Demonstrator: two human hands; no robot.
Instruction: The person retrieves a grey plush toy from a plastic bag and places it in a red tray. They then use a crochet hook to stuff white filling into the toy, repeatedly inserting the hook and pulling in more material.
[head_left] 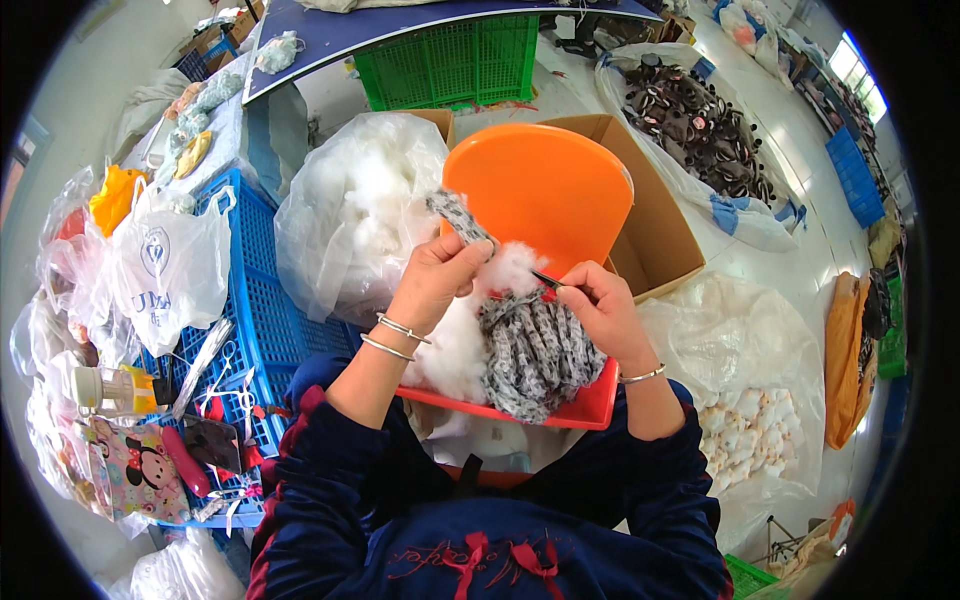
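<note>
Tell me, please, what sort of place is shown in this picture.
Probably a workshop where soft stuffed items are made: white stuffing lies in a clear bag, grey furry pieces lie in a red tray, and many dark pieces are heaped in an open sack.

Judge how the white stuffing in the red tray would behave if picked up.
The white stuffing is probably very light for its size, given its loose, airy tufts. It would likely squash, having no firm edges. It may pull apart in wisps, judging by the fuzzy tuft beside the left hand.
</note>
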